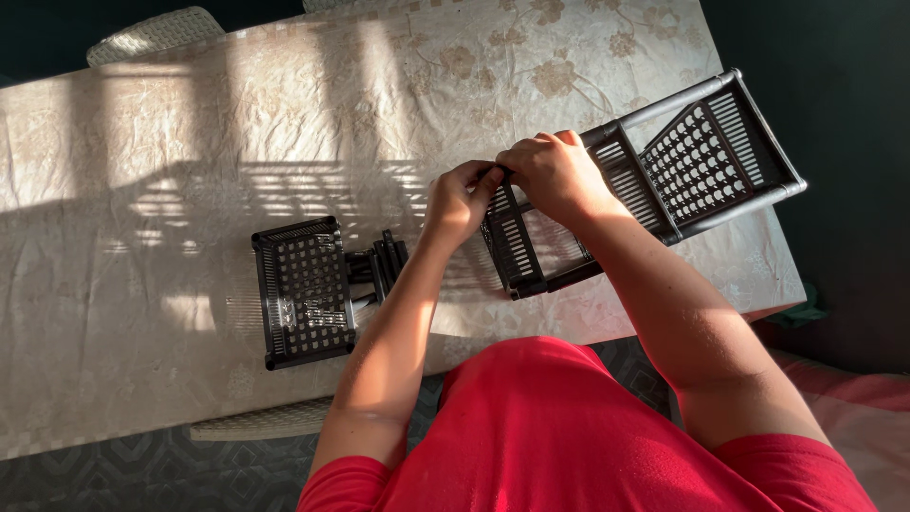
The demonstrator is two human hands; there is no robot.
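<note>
Everything placed rel. to the loose black shelf tray (305,292), which lies flat on the table (142,190) w/ its pale floral cloth, grid face up, near the front edge. Up-left of the tray, past the table's far edge, a pale woven chair back (156,31) pokes in. Touching the tray's right side: a small bundle of black tubes (379,264), lying loose. Just right of those & slightly farther back is my left hand (458,201), fingers curled & pinched onto the near-left end of the black rack (654,180); forearm crosses over the table edge right of the tray. Next right, my right hand (557,174) is clamped over the rack's top rail close to the left hand, thumbs nearly meeting; can't tell exactly which small part sits under the fingertips, they're hidden. The rack itself is well right of the tray, tipped on its side & running diagonally toward the table's far-right corner: two slotted shelves joined by round tube posts, far end overhanging the table edge. Low sun throws slatted shadows across the cloth btw tray & rack. My red shirt (569,436) fills the foreground, below-right of the tray.
</note>
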